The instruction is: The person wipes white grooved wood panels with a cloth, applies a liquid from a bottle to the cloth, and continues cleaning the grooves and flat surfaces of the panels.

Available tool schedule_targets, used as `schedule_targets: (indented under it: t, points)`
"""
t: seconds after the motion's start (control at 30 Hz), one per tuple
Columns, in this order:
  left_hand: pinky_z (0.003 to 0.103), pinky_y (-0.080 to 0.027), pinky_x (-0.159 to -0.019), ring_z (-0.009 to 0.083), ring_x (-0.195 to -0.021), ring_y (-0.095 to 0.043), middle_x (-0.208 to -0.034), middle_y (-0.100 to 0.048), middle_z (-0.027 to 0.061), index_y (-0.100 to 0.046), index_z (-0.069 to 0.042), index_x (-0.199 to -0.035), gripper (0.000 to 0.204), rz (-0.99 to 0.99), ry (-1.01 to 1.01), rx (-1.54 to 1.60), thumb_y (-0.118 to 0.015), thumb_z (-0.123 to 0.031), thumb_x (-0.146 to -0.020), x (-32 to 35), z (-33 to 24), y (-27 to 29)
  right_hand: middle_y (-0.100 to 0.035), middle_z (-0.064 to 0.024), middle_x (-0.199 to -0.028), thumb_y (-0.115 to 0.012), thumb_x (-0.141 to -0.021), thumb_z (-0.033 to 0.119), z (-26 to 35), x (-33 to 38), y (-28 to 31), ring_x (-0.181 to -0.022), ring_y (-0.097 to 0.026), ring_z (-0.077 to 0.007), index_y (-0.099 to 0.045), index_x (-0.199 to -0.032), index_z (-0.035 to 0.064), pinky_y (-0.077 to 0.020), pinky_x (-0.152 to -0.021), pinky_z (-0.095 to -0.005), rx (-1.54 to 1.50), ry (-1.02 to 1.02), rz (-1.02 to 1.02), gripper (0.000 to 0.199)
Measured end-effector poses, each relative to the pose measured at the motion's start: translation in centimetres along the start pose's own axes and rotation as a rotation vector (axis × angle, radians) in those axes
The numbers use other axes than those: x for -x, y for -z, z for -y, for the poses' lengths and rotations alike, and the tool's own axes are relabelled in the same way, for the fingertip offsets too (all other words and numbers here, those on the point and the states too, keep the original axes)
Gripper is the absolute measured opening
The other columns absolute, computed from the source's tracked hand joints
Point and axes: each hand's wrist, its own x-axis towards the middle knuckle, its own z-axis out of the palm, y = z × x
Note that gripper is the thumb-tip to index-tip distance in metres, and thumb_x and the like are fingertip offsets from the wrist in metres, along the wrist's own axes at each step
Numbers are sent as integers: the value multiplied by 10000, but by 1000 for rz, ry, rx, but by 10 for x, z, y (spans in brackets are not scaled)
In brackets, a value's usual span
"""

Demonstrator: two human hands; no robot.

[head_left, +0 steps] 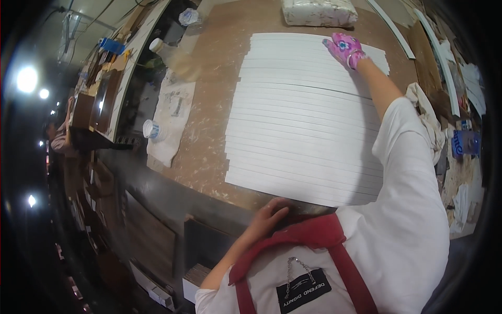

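Many narrow white strips [303, 120] lie side by side on a brown worktable [204, 141], forming a broad sheet with uneven ends. My right hand [345, 49], in a pink flowered glove, rests on the far right part of the strips. Its fingers reach left and lie over the white surface, and I see nothing held in them. My left hand [269, 213] is bare and lies at the table's near edge, just below the strips. Its fingers are loosely bent, with no object in them.
A wrapped white bundle [320, 12] sits beyond the strips. On the left are a white-capped bottle [180, 60], a stained cloth [170, 118] and a small cup [151, 129]. Long white strips [392, 29] lie far right, near a blue-labelled container [465, 144]. Another person [63, 137] is far left.
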Motion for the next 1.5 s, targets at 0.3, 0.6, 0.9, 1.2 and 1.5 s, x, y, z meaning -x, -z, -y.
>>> schedule_targets:
  t: [0.3,0.6,0.9,1.2,1.5]
  points:
    - [276,-452,-662,109,-703,-513,-764,-585,51,-579,6,-940,179,-249,66,174,-576,-174,-933,-15,9,7,-626,-212,-1069,-389,-928,536,-8,74,29,-1023,-597,-350,-606,-1027,23,-449,-902,-445,35,-125,-14,566]
    - [278,-424,-552,131,-607,-500,-688,-553,22,-550,-43,-787,331,-220,-173,-250,-573,-341,-929,-110,63,165,-619,-210,-1056,-432,-894,587,-12,165,39,-1014,-591,-361,-591,-1016,25,-453,-873,-436,-114,-489,-38,596]
    - [448,-462,-828,405,-928,-618,-931,-651,265,-637,42,-919,601,-239,-188,-716,-572,-550,-833,-251,-27,271,-535,-226,-1032,-480,-925,484,57,335,33,-1024,-540,-354,-550,-1153,-2,-448,-882,-416,-181,-667,116,542]
    - [435,-472,-831,398,-952,-621,-990,-652,254,-628,39,-1011,574,-103,-343,-972,-597,-503,-823,-356,-141,191,-548,-206,-1008,-657,-816,508,190,445,56,-1032,-537,-297,-487,-1136,-62,-436,-878,-379,-935,-1074,-89,676]
    - [457,-445,-914,415,-1049,-561,-1147,-577,260,-580,3,-1169,511,45,-835,-1122,-577,-398,-852,-471,-198,73,-546,-116,-1045,-606,-883,185,258,428,47,-1009,-561,-204,-470,-1098,-13,-489,-880,-337,-1567,-951,-22,322]
